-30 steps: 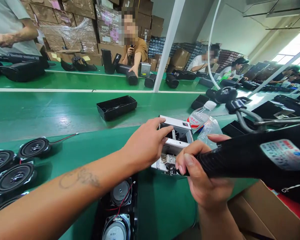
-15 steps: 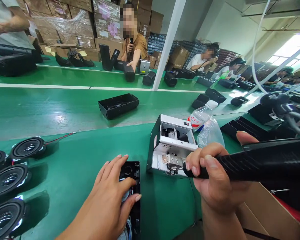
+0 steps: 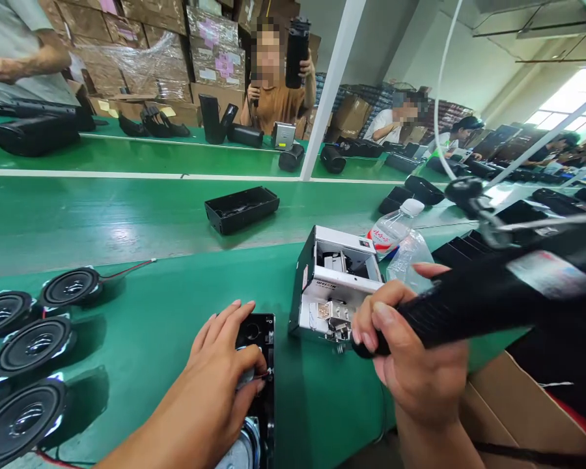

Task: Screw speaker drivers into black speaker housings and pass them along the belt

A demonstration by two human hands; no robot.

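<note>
I have the right hand (image 3: 415,358) wrapped round the black driver (image 3: 478,303) at near right, likely heavy and stiff, best held by its narrow front, while the left hand (image 3: 219,381), pinch uncertain, partly covers the speaker housing (image 3: 267,413) leftward.

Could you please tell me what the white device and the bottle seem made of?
The white device looks like painted sheet metal, with satin faces and crisp edges, though plastic is possible. The bottle seems clear plastic, being glossy and see-through.

Blurred black tool (image 3: 473,303), cropped black case (image 3: 269,410)
</note>
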